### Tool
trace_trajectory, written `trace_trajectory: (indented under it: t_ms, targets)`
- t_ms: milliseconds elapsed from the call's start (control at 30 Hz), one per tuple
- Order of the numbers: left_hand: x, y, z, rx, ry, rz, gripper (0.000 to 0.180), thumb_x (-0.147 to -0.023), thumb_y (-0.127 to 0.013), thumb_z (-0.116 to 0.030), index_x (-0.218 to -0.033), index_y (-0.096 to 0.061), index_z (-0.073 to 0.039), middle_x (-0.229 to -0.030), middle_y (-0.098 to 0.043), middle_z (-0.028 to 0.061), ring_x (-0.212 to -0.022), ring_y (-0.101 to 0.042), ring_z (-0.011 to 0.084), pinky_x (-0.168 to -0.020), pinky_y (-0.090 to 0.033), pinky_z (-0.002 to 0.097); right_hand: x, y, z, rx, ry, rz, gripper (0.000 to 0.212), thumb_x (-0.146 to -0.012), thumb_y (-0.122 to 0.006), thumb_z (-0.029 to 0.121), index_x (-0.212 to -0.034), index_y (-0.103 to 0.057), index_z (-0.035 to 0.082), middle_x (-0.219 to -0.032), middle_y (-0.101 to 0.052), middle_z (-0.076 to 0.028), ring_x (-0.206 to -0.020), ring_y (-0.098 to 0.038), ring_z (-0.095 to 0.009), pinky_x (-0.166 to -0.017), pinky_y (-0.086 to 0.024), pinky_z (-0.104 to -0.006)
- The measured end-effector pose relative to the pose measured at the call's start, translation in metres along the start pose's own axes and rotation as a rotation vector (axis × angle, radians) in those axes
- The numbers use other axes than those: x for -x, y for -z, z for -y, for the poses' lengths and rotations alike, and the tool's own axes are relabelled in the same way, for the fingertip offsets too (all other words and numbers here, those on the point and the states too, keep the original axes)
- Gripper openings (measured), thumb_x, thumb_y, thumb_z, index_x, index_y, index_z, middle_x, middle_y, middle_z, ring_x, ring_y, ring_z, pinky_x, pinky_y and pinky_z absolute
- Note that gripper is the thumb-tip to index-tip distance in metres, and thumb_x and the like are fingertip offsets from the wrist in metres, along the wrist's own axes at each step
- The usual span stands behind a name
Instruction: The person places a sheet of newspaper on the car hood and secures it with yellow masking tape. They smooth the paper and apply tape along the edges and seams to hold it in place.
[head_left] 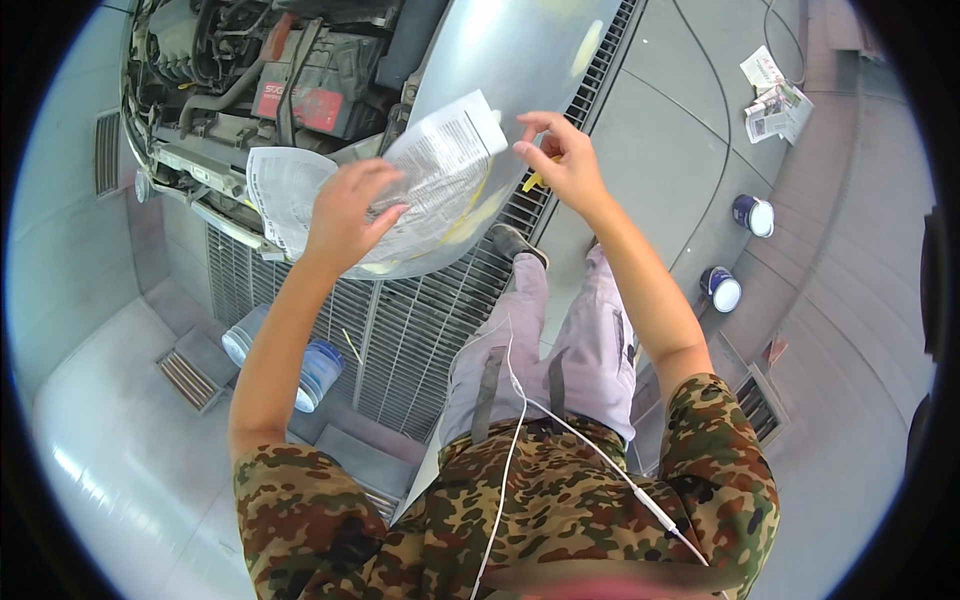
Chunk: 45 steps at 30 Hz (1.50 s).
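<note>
Printed newspaper sheets (425, 165) lie over the front of a silver-grey car fender (490, 60), beside the engine bay. My left hand (350, 215) is over the paper with its fingers spread, slightly blurred; whether it presses on the sheet I cannot tell. To the right of the paper's edge, my right hand (562, 165) is raised with thumb and index finger curved and apart. A piece of yellow tape (534, 181) shows under that hand, seemingly held by its curled lower fingers, which are mostly hidden. A yellow strip also runs along the fender below the paper.
The engine bay with a red-labelled battery (310, 95) is at upper left. Floor grating (400, 340) lies below the car. Paint cans (722, 290) stand at right, buckets (320, 372) at lower left. A hose (728, 120) and printed papers (775, 105) lie at upper right.
</note>
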<state>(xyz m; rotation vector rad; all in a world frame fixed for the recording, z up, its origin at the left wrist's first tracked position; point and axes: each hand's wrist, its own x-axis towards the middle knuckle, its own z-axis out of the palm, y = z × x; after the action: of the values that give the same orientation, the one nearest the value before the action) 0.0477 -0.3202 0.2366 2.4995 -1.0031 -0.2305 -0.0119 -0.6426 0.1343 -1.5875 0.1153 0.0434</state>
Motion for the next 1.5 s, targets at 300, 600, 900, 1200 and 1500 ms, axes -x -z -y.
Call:
trace_trajectory:
  t_ms: [300,600,900,1200,1500]
  targets:
    - [-0.044,0.014,0.004,0.069,0.323,0.212,0.052,-0.087,-0.085,-0.038,-0.12,-0.068,-0.002,-0.116,-0.07,0.0155,-0.112,-0.063,0.032,-0.098,-0.05,0.0422,-0.002,-0.007,-0.026,0.387,0.193,-0.068,0.025,-0.089,-0.078,0.013,-0.114,-0.076,0.015,-0.107,-0.072,-0.003,-0.086,-0.072,-0.025,-0.073,-0.059,-0.0365]
    - [-0.043,0.031,-0.005,-0.041,-0.042,-0.051,0.02,-0.085,-0.085,-0.006,-0.09,-0.066,-0.003,-0.093,-0.075,0.009,-0.092,-0.069,0.0312,-0.1,-0.049,0.0474,-0.004,-0.012,-0.04,0.359,0.382,-0.161,0.018,-0.09,-0.08,0.015,-0.108,-0.076,0.017,-0.106,-0.072,0.002,-0.08,-0.073,-0.022,-0.067,-0.058,-0.0347]
    - [-0.04,0.038,-0.011,0.0,-0.028,-0.04,0.019,-0.085,-0.085,0.0,-0.092,-0.068,-0.001,-0.091,-0.075,0.012,-0.086,-0.071,0.0274,-0.081,-0.055,0.0362,-0.014,-0.005,-0.041,0.432,0.454,-0.112,0.011,-0.091,-0.078,0.02,-0.102,-0.076,0.021,-0.099,-0.069,0.003,-0.078,-0.071,-0.023,-0.065,-0.055,-0.0386]
    - [-0.045,0.039,-0.009,0.026,-0.013,-0.026,0.017,-0.085,-0.084,0.0,-0.092,-0.068,0.0,-0.09,-0.074,0.0126,-0.082,-0.07,0.0262,-0.08,-0.054,0.0347,-0.018,-0.002,-0.038,0.419,0.496,-0.076,0.007,-0.093,-0.076,0.021,-0.1,-0.075,0.021,-0.097,-0.067,0.002,-0.077,-0.07,-0.024,-0.064,-0.055,-0.0406]
    - [-0.043,0.039,-0.006,0.049,0.022,-0.009,0.016,-0.086,-0.083,0.001,-0.093,-0.069,0.001,-0.091,-0.074,0.013,-0.083,-0.07,0.0259,-0.08,-0.055,0.034,-0.024,0.001,-0.037,0.498,0.576,-0.055,0.006,-0.093,-0.075,0.023,-0.093,-0.071,0.019,-0.09,-0.061,-0.001,-0.073,-0.069,-0.027,-0.06,-0.054,-0.0416]
